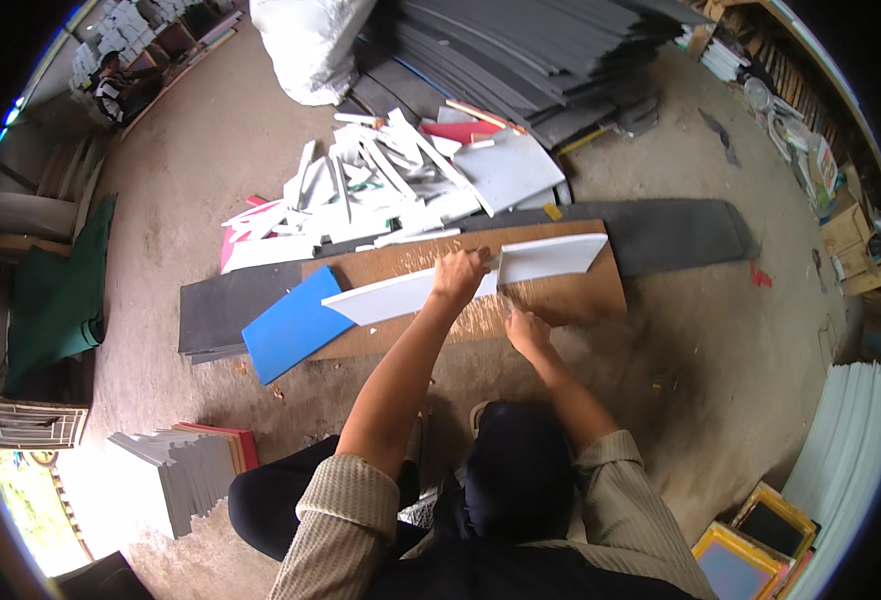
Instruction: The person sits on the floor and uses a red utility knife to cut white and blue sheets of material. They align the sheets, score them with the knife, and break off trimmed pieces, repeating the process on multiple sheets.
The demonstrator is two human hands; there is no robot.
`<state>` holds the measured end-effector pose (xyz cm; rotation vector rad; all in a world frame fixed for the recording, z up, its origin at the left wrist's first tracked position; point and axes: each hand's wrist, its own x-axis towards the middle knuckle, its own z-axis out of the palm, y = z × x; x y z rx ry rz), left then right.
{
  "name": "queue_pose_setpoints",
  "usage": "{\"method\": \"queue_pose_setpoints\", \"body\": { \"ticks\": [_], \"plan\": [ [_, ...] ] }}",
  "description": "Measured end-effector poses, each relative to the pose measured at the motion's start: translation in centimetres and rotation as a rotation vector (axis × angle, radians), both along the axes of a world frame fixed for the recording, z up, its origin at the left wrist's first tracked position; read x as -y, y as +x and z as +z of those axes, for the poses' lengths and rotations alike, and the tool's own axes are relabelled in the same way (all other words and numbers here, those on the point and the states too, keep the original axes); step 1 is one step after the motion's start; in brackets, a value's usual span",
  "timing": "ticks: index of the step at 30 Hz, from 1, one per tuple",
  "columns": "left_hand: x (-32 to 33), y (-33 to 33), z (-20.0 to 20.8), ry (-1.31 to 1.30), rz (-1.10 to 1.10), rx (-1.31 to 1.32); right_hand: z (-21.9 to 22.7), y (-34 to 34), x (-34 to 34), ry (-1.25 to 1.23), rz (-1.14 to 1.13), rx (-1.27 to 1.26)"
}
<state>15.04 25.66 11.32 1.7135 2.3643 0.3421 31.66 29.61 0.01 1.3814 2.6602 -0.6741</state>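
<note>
Worked low on a bare concrete floor (210,150), seated or crouched, knees at the lower edge of the view. Noted a large stack of dark grey sheets (530,55) at the far side, apparently stock, with a white sack (310,45) beside it. Saw a heap of white offcut strips (380,190) just behind the work area, probably dropped where trimmed pieces fall off. Found a long dark grey sheet (680,235) laid flat under a brown board (560,295), the board scored with pale marks and likely serving as a cutting base to spare the floor. Observed a blue sheet (295,325) lying partly on the board's left end, set aside within reach. Located the long white panel (550,257) lying across the board, ends cut at a slant. Recorded the left hand (458,275) pressed down on the panel's middle, seemingly pinning it flat against slipping; grip closed or flat, could not tell. Recorded the right hand (527,330) resting on the board just in front of the panel, apart from the left, fingers curled; any tool in it not discernible. Noted smaller grey and red sheets (195,465) stacked at lower left.
</note>
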Motion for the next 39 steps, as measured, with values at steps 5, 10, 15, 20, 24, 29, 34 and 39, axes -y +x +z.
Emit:
{"method": "queue_pose_setpoints", "body": {
  "ticks": [5, 10, 15, 20, 24, 29, 34, 39],
  "plan": [
    [2.5, -4.6, 7.3, 0.077, 0.127, 0.075, 7.5, -0.5, -4.8, 0.017, -0.120, -0.051],
    [8.2, -9.3, 14.0, 0.559, 0.317, 0.508, 18.3, -2.8, -6.0, -0.233, -0.185, -0.492],
    [11.5, -8.4, 18.1, 0.976, 0.487, 0.949, 23.2, -5.0, -7.5, -0.195, -0.017, -0.910],
    [14.5, -7.3, 17.7, 1.103, 0.549, 1.088, 28.4, -7.5, -1.3, -0.472, 0.137, -1.107],
    [14.2, -7.0, 17.0, 0.955, 0.443, 0.976, 27.6, -8.3, 1.2, -0.576, 0.124, -1.148],
    [15.5, -8.7, 15.3, 0.943, 0.319, 1.081, 26.5, -8.2, 1.4, -0.666, -0.246, -1.346],
    [19.3, -12.3, 12.4, 0.533, 0.666, 1.051, 21.0, -9.4, -3.5, -0.992, -0.763, -1.554],
    [19.2, -11.1, 7.9, 0.720, 0.557, 1.436, 17.0, -11.9, -3.9, -1.108, -0.773, -1.428]
  ]
}}
